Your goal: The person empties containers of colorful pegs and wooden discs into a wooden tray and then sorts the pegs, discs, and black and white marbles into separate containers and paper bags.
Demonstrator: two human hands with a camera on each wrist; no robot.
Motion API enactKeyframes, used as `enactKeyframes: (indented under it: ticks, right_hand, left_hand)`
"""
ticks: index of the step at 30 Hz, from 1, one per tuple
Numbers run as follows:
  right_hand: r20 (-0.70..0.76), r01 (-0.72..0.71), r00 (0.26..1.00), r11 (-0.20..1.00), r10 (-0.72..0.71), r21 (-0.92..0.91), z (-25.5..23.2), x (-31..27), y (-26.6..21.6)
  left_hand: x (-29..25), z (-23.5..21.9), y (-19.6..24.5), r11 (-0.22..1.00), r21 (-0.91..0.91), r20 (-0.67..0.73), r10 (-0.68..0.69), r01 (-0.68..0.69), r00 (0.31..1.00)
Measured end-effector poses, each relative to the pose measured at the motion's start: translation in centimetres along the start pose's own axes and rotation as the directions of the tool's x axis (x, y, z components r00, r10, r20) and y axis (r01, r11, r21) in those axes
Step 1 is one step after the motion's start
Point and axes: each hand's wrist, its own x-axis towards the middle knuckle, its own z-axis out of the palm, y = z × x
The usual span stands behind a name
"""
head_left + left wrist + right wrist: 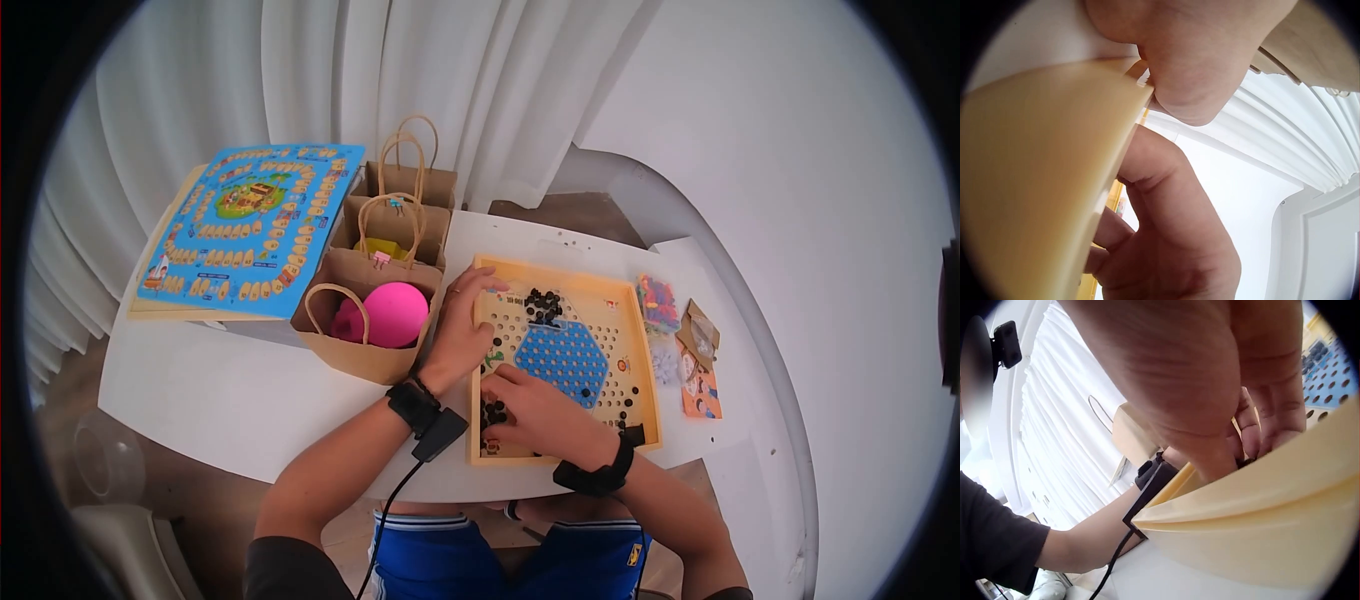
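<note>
A shallow wooden game tray [647, 370] lies on the white table, its floor full of holes with a blue hexagon [565, 362] in the middle. My left hand [462, 335] grips the tray's left wall, thumb on one side and fingers on the other in the left wrist view. At the near left corner, my right hand [550, 412] reaches in with fingers curled down among small black game pieces [493, 411]. A dark piece [1245, 464] shows between its thumb and fingertips in the right wrist view. More black pieces [543, 305] are heaped at the far side.
Brown paper bags [360, 365] stand left of the tray, the nearest holding a pink ball [397, 313]. Behind them leans a blue printed board [320, 200]. Right of the tray lie a bag of coloured pieces [657, 303], a bag of pale pieces [664, 360] and an orange card [702, 395].
</note>
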Motion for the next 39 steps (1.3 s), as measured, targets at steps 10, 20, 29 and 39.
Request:
enactKeyframes:
  ticks: [10,20,29,39]
  right_hand:
    - [-0.094,0.027,0.995,0.991,-0.015,0.128,-1.1,0.0,1.2]
    - [-0.094,-0.108,0.988,0.982,0.123,0.155,-4.7,-0.9,3.2]
    - [-0.382,-0.119,0.907,0.977,0.179,0.176,-7.7,1.9,7.5]
    - [0.064,-0.041,0.997,0.999,0.040,0.019,-1.8,-0.7,0.7]
  left_hand:
    - [-0.1,-0.1,0.0,1.000,-0.004,-0.003,0.003,-0.003,1.000]
    - [-0.1,0.0,0.0,1.000,0.007,-0.002,-0.002,0.002,1.000]
    - [-0.1,0.2,-0.1,1.000,0.013,-0.010,-0.009,0.009,1.000]
    - [0.0,-0.1,0.2,1.000,0.023,-0.001,0.019,-0.019,1.000]
